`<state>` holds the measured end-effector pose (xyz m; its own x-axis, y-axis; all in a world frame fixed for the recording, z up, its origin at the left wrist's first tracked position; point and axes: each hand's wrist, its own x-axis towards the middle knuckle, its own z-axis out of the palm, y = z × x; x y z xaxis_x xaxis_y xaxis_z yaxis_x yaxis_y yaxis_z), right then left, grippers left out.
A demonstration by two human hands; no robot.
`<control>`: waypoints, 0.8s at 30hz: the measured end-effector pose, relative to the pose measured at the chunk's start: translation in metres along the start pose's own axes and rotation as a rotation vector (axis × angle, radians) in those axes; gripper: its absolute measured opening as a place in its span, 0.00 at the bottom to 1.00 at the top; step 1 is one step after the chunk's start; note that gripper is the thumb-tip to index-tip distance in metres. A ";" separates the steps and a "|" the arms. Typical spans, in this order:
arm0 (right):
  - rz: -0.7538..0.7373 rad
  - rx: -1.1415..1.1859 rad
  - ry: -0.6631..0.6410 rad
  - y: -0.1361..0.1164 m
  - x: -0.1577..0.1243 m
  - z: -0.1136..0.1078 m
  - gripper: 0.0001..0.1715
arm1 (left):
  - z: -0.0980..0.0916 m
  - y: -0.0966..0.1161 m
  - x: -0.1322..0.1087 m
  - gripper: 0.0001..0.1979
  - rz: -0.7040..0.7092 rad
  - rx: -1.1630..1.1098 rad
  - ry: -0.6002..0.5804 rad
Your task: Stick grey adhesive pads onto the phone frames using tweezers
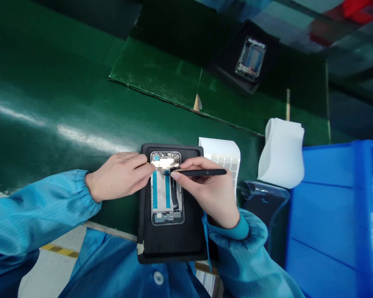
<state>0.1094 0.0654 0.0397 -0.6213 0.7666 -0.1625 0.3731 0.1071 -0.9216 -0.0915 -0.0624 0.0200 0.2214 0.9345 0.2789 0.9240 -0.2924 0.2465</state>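
Note:
An opened phone frame [167, 198] with blue strips lies in a black holder tray [170, 244] at the near edge of the green bench. My right hand [213, 192] is closed around black tweezers [199, 172], whose tip touches the upper part of the phone. My left hand [121, 176] rests on the tray's left side. Its fingers are pinched at the phone's top left corner, on a small yellowish part I cannot make out.
A white label sheet [225, 155] lies right of the tray, beside a stack of white sheets [281, 153]. A blue bin [335, 219] stands at the right. Another phone frame [250, 58] sits on a dark tray far back on a green mat [161, 70].

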 end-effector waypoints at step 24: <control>-0.023 -0.034 -0.003 0.004 0.000 0.001 0.10 | -0.004 0.001 0.000 0.14 0.063 -0.005 -0.063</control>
<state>0.1107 0.0650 0.0352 -0.6322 0.7616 -0.1426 0.3817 0.1460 -0.9127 -0.0914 -0.0635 0.0239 0.2980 0.9253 0.2347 0.9063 -0.3514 0.2349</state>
